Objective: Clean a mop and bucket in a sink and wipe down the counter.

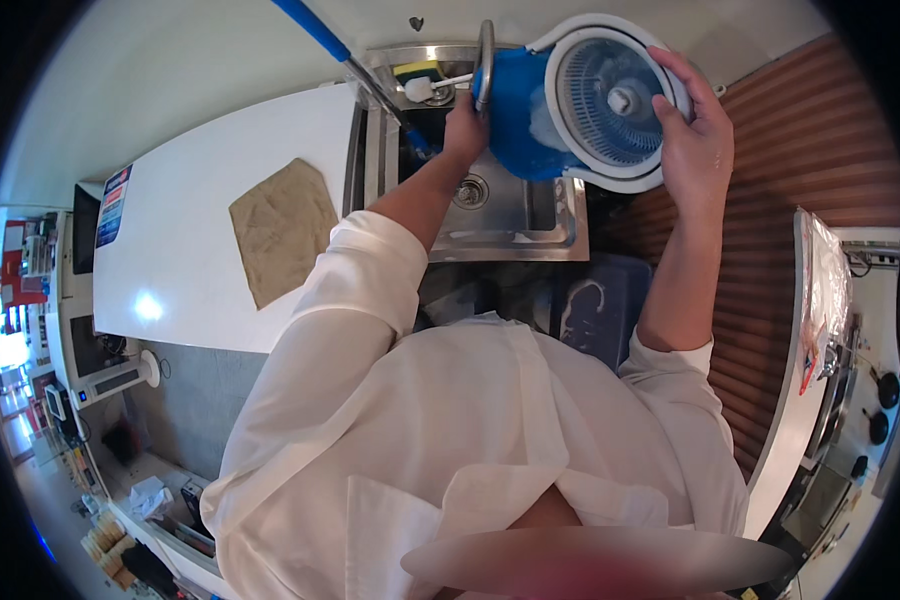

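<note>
A blue mop bucket (521, 142) is tilted on its side over the right part of the stainless steel sink (499, 217). Its white rim and round spin basket (607, 142) face up and to the right, and whitish foam clings near the basket. My right hand (694, 135) grips the rim on the right, thumb toward the basket. At the bucket's base end, beside the curved metal faucet (486, 60), my left hand (465, 131) holds the bucket, its fingers partly hidden. A mop handle (379, 94) with a blue grip slants into the sink's left side.
A sponge (418, 71) and a white-headed brush (420, 88) lie behind the basin. On the white counter (187, 187) at left rests a brown cloth (285, 232). A dark blue plastic bin (600, 307) stands below the sink. Brown corrugated panelling (765, 150) borders the right side.
</note>
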`<state>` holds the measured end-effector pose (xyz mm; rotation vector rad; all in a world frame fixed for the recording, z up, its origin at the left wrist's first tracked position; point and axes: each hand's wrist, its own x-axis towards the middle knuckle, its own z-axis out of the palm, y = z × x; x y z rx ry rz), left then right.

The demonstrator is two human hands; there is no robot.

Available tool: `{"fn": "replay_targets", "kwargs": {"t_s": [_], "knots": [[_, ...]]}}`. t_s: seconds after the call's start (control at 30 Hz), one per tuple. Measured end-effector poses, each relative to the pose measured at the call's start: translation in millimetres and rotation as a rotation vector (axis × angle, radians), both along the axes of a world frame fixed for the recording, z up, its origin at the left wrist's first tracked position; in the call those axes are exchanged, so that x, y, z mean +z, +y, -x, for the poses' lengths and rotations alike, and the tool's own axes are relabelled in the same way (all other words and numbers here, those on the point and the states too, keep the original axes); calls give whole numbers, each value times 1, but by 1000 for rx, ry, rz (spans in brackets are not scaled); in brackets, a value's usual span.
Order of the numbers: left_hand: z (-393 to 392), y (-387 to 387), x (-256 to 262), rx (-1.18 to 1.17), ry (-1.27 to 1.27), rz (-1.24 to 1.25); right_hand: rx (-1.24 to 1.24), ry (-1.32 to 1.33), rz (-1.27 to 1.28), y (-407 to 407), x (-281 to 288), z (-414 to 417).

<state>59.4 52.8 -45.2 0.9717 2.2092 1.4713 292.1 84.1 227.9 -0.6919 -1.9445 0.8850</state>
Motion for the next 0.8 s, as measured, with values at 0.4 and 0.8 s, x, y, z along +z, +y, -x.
{"fn": "replay_targets", "kwargs": {"t_s": [0.4, 0.8], "knots": [[4, 1, 16, 90, 66, 43, -90, -51, 54, 43, -33, -41], [99, -118, 92, 9, -729, 87, -42, -169, 574, 79, -188, -14]]}}
